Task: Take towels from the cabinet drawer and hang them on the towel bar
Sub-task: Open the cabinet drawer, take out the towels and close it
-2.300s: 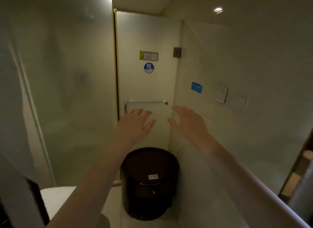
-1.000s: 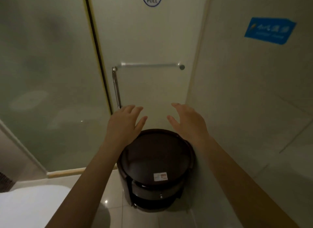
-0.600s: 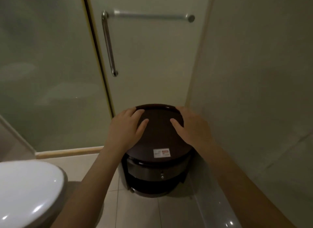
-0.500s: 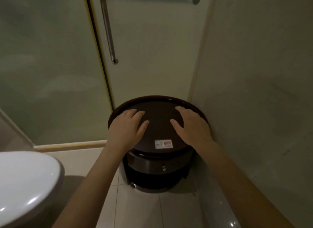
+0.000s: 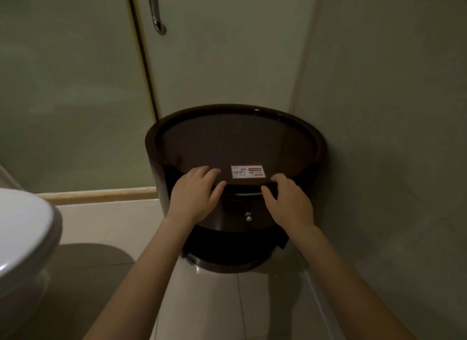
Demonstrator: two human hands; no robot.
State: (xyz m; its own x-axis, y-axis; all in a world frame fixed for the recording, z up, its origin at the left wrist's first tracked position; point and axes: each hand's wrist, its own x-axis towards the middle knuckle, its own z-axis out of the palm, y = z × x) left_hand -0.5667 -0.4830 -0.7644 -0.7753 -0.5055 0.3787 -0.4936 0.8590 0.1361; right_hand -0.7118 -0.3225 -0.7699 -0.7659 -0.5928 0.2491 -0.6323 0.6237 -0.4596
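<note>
A round dark-brown cabinet (image 5: 235,137) stands in the corner between a frosted glass door and the right wall. Its drawer (image 5: 242,210) sits shut under the top, with a small metal knob (image 5: 248,217) in the middle. My left hand (image 5: 195,196) and my right hand (image 5: 288,200) hover side by side over the cabinet's front edge, fingers relaxed and spread, holding nothing. The knob shows between them, untouched. No towel is visible. Only the lower end of the door's metal handle (image 5: 158,23) shows at the top; the horizontal towel bar is out of frame.
A white toilet (image 5: 22,238) fills the lower left. A WiFi sticker (image 5: 248,172) lies on the cabinet top. Pale floor tiles (image 5: 214,309) run in front of the cabinet. The right wall stands close beside the cabinet.
My view has dropped and closed in on the cabinet. Both hands have slid back from the middle of its top to the front edge, above the drawer.
</note>
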